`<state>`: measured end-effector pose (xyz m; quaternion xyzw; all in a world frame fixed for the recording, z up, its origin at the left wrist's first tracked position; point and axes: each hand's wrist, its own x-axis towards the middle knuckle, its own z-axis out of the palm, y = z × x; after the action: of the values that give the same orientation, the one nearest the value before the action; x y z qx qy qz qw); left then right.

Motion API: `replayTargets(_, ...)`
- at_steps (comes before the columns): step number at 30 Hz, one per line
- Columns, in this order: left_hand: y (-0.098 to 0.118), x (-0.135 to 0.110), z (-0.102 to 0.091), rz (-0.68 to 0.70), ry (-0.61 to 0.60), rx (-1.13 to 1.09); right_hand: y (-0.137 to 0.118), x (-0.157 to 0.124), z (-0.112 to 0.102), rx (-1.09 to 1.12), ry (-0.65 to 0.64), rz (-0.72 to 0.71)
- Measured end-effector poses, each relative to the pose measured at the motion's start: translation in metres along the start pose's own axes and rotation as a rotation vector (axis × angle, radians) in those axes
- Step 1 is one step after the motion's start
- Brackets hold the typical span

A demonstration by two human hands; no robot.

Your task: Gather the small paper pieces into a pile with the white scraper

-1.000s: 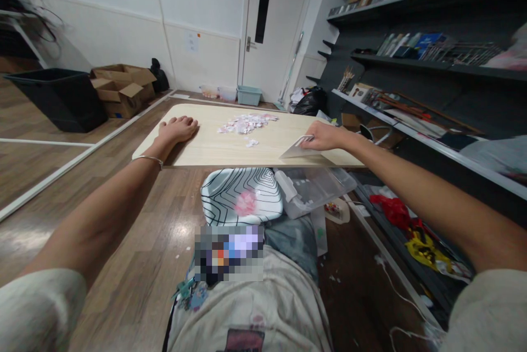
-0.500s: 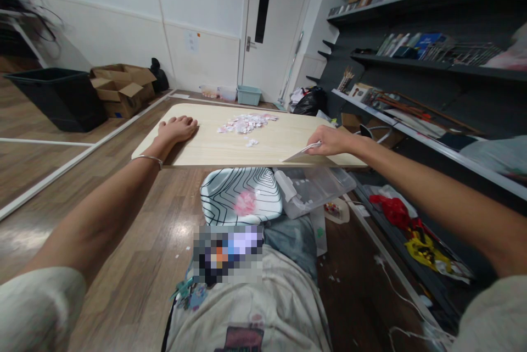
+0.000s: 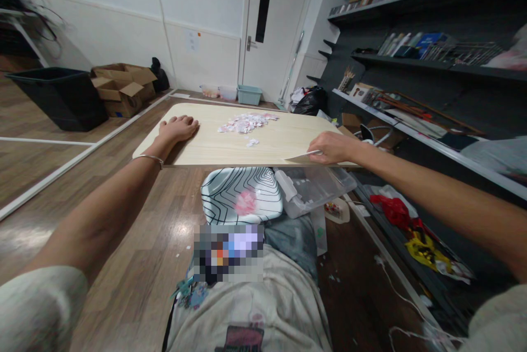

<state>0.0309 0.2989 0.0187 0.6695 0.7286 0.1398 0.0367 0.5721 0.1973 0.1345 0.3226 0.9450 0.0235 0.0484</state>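
Note:
My left hand [image 3: 178, 128] lies flat, fingers together, on the left part of a low light-wood table [image 3: 222, 146]. My right hand [image 3: 333, 147] is closed on a thin white sheet-like piece [image 3: 300, 158] at the table's front right edge, held almost level with the tabletop. A heap of small pink and white paper scraps [image 3: 246, 121] lies in the middle of the table, with a single scrap [image 3: 252, 143] nearer to me.
Below the table's front edge are a black-lined round cushion [image 3: 241, 195] and a clear plastic box [image 3: 315, 187]. Dark shelves [image 3: 415, 66] with tools run along the right. Cardboard boxes [image 3: 121, 88] and a black bin [image 3: 61, 96] stand at far left; a door [image 3: 269, 22] behind.
My right hand has drawn the white sheet toward me and to the right, lowering it from tilted up to nearly flat at the table's edge. My left hand has not moved.

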Motion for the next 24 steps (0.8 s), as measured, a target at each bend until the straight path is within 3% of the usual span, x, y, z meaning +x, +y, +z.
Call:
replayTargets(9, 0.001, -0.001, -0.002, 0.011, -0.002, 0.020, 0.018, -0.024, 0.001, 0.098, 0.018, 0.162)
replayTargets(14, 0.002, -0.002, -0.003, -0.009, -0.023, 0.004, 0.027, -0.001, -0.010, 0.100, 0.030, 0.291)
replayTargets(19, -0.001, -0.002, -0.004, 0.020, -0.033, -0.006, 0.029, 0.033, -0.013, 0.118, 0.019, 0.318)
replayTargets(24, -0.001, -0.002, -0.004, 0.030, -0.019, -0.039, 0.027, 0.030, -0.005, 0.168, -0.012, 0.352)
